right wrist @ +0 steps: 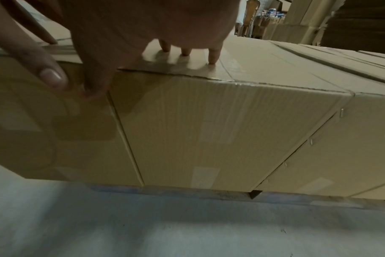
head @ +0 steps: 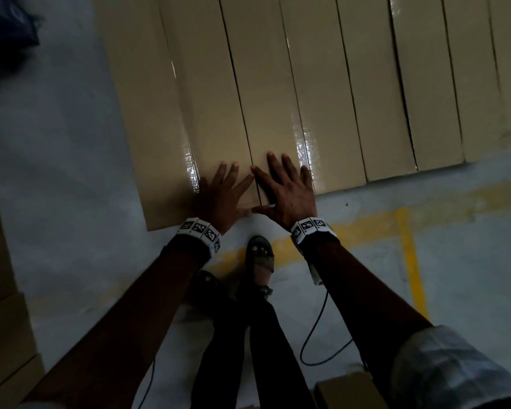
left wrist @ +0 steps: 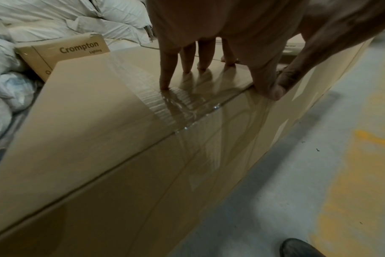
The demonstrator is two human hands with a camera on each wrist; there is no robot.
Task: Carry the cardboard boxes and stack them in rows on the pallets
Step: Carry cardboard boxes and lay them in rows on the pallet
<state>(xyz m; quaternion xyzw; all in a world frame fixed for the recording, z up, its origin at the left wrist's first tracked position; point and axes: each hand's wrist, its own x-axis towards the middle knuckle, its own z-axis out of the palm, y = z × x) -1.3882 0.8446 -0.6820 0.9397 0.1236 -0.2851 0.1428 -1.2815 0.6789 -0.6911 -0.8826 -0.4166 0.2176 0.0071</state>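
Observation:
Several long cardboard boxes lie side by side in a row, on a low pallet [right wrist: 187, 193] whose edge shows under them. My left hand [head: 224, 193] lies flat, fingers spread, on the near end of the leftmost box [head: 165, 128], beside its shiny tape strip [left wrist: 165, 104]. My right hand [head: 286, 190] rests flat on the neighbouring box [head: 281, 113]. Both thumbs hang over the front edge, almost touching at the seam between the two boxes. In the left wrist view my fingertips [left wrist: 165, 85] press on the box top [left wrist: 88, 121]. The right wrist view shows the second box's front face [right wrist: 209, 130]. Neither hand grips anything.
More boxes are stacked at the left edge [head: 0, 290], and one stands by my right elbow [head: 345, 391]. A "Crompton" box [left wrist: 62, 52] and white sacks [left wrist: 55, 20] lie beyond the row. My sandalled foot [head: 258, 252], a cable [head: 319, 335] and a yellow floor line [head: 407, 255] are below.

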